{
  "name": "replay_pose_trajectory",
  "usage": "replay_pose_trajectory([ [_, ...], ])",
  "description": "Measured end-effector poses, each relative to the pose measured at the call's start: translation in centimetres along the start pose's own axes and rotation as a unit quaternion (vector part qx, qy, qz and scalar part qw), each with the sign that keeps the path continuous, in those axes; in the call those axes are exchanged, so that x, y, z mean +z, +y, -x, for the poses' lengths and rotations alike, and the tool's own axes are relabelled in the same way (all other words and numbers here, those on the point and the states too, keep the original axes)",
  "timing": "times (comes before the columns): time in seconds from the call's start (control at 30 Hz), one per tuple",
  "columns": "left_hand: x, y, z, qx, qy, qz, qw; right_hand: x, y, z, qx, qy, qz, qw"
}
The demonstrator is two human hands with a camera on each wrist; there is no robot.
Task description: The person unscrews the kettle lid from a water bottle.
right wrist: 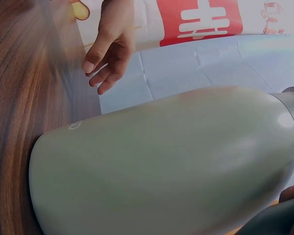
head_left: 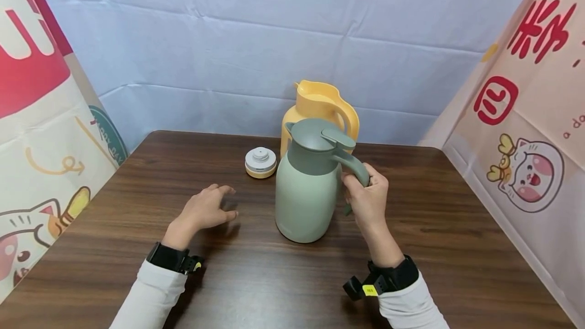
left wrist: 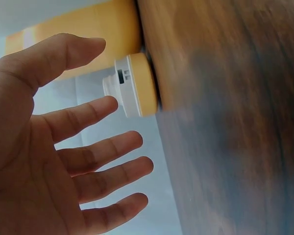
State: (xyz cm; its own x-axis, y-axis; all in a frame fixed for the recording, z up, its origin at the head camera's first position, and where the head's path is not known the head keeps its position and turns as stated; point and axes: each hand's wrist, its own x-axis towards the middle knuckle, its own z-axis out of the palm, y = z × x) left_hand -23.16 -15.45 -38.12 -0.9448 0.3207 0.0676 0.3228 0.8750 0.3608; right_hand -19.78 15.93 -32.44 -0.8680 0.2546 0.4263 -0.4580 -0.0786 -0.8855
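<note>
In the head view a light green thermos jug (head_left: 307, 197) with a darker green lid stands upright at the middle of the table. My right hand (head_left: 369, 194) grips its handle (head_left: 358, 167) from the right side. In the right wrist view the jug's body (right wrist: 166, 156) fills most of the picture, and only a bit of that hand shows at the edge. Left of the jug, my left hand (head_left: 205, 209) hovers with spread fingers and holds nothing. Beyond it lies a white and yellow stopper (head_left: 260, 163), which the left hand appears not to touch.
A yellow jug (head_left: 320, 96), lidless at the top, stands behind the green one and is partly hidden by it. The brown wooden table (head_left: 183, 156) ends at a pale blue cloth (head_left: 219, 55). Printed cloths hang at both sides.
</note>
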Motion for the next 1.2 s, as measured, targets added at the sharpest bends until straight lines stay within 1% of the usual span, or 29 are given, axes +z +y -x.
replay_pose_trajectory([
  [0.1, -0.2, 0.3, -0.2, 0.011, 0.003, -0.006, 0.9999, -0.1, 0.0, 0.1, -0.001, 0.003, 0.001, 1.000],
  [0.2, -0.8, 0.9, -0.5, 0.025, 0.006, -0.015, 0.9996, -0.1, 0.0, 0.1, -0.007, 0.004, 0.012, 1.000],
  [0.33, -2.0, 1.7, -0.9, 0.046, 0.009, -0.011, 0.9989, 0.0, 0.1, 0.2, -0.015, 0.000, 0.028, 0.999],
  [0.43, -3.0, 2.5, -1.3, 0.072, 0.027, -0.004, 0.9970, 0.0, 0.1, 0.2, -0.018, -0.006, 0.032, 0.999],
  [0.63, -4.8, 4.0, -2.0, 0.140, 0.084, 0.005, 0.9865, -0.2, 0.2, 0.1, -0.022, -0.014, 0.033, 0.999],
  [0.8, -6.0, 5.4, -2.5, 0.182, 0.117, 0.014, 0.9762, -0.4, 0.2, 0.1, -0.030, -0.028, 0.028, 0.999],
  [0.9, -6.6, 6.2, -2.7, 0.199, 0.134, 0.023, 0.9705, -0.5, 0.1, 0.2, -0.031, -0.038, 0.027, 0.998],
  [1.0, -7.1, 7.1, -2.9, 0.209, 0.146, 0.038, 0.9663, -0.6, 0.1, 0.1, -0.028, -0.046, 0.028, 0.998],
  [1.1, -7.7, 8.0, -3.2, 0.215, 0.148, 0.050, 0.9640, -0.8, 0.1, 0.1, -0.020, -0.054, 0.031, 0.998],
  [1.2, -8.4, 8.7, -3.3, 0.221, 0.142, 0.057, 0.9631, -0.9, 0.0, -0.1, -0.008, -0.067, 0.038, 0.997],
])
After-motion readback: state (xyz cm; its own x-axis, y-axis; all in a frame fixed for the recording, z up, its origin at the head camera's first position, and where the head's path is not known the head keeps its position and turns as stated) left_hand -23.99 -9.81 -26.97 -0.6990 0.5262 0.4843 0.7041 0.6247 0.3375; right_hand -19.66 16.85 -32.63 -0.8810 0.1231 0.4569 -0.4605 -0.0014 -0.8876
